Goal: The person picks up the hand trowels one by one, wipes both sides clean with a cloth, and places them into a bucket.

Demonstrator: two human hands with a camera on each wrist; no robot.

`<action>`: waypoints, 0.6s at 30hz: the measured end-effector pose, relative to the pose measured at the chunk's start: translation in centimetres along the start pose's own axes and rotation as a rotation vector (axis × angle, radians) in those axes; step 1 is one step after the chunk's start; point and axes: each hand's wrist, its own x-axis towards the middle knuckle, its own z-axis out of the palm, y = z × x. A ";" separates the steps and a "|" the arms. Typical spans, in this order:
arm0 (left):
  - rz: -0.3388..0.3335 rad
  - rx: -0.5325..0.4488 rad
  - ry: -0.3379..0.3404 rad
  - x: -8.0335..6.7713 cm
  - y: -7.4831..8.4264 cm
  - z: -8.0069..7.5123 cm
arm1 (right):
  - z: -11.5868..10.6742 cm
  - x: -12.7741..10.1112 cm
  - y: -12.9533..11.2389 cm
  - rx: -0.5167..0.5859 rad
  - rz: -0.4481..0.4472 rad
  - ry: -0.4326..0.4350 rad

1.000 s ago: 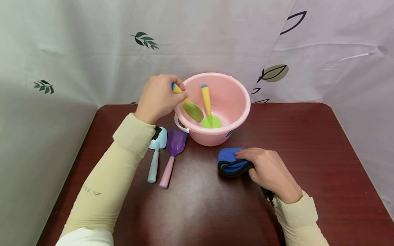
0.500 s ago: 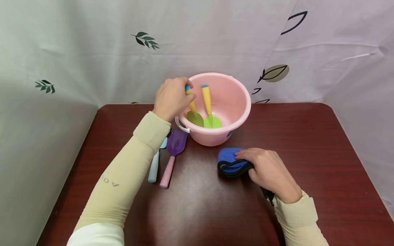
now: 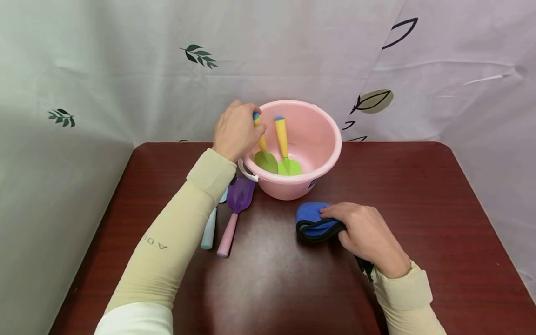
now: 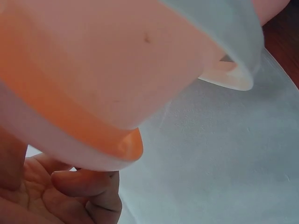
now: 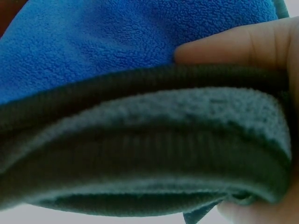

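Head view: left sleeve [image 3: 167, 251] reads "AO" upside down.

1. You have the bucket [image 3: 311, 177] standing at the table's [image 3: 418, 195] far centre.
2. Two trowels [image 3: 284, 149] lie inside it, side by side.
3. Two scoops [image 3: 235, 209] lie left of the bucket.
4. The folded cloth [image 3: 311, 218] lies near of the bucket, right of the scoops.

Green-bladed toy trowel [image 3: 264, 153] with yellow handle, blade down inside pink bucket [image 3: 322, 139], handle tilted toward its left rim, beside a matching rake-like tool [image 3: 285, 153], folded blue cloth [image 3: 311, 218] with dark edging, flat on the table
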 end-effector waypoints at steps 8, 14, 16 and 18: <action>-0.029 0.020 -0.040 0.7 0.1 0.2 | 0.0 0.0 0.0 0.001 0.006 -0.002; -0.026 0.022 -0.033 0.8 -0.5 0.3 | 0.0 0.0 0.0 -0.003 0.005 -0.004; -0.017 0.026 -0.028 0.7 -0.8 0.2 | 0.0 0.0 0.0 0.000 0.005 -0.004; -0.018 0.022 -0.021 0.6 -1.1 -0.1 | 0.0 0.1 0.0 0.002 0.004 -0.004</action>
